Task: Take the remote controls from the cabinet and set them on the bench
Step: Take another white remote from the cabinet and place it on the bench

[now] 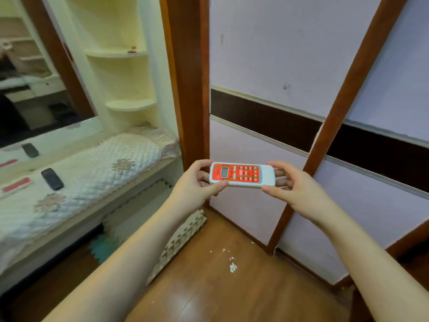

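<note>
Now both hands pinching one remote, left hand (197, 182) and right hand (294, 189) fingers gripping the red-and-white remote (242, 175) ends, held level above floor

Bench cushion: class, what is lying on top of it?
On the quilted bench cushion lie a black remote and a red-and-white remote. Nothing under the cushion shows.
</note>
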Available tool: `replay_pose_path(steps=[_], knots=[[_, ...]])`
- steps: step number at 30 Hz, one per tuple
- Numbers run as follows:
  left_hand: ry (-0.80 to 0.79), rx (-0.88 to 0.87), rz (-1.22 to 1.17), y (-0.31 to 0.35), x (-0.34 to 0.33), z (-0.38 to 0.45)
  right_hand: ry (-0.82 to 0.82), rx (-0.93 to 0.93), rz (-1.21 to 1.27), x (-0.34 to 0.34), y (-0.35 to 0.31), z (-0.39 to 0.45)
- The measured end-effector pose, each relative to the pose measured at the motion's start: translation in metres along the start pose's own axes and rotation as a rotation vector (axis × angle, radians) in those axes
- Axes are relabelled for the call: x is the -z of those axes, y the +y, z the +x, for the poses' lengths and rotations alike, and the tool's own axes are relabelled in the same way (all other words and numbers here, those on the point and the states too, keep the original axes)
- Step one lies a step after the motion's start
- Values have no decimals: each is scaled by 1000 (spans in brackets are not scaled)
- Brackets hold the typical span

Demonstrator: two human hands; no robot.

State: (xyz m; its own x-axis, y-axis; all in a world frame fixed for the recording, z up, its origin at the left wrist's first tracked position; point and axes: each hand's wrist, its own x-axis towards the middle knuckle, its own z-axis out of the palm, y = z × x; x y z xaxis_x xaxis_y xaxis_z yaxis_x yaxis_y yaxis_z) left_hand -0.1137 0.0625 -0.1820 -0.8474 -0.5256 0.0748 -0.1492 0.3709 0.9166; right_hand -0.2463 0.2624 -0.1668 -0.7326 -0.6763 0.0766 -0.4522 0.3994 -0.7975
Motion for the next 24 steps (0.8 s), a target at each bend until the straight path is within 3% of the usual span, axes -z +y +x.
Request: replay_pose_path(steps=[11,24], knots=[[266,108,-73,-73,144,-61,-263,188,42,-137,-91,38],[582,288,-18,-123,227,-85,-589,417,99,-250,-144,127]])
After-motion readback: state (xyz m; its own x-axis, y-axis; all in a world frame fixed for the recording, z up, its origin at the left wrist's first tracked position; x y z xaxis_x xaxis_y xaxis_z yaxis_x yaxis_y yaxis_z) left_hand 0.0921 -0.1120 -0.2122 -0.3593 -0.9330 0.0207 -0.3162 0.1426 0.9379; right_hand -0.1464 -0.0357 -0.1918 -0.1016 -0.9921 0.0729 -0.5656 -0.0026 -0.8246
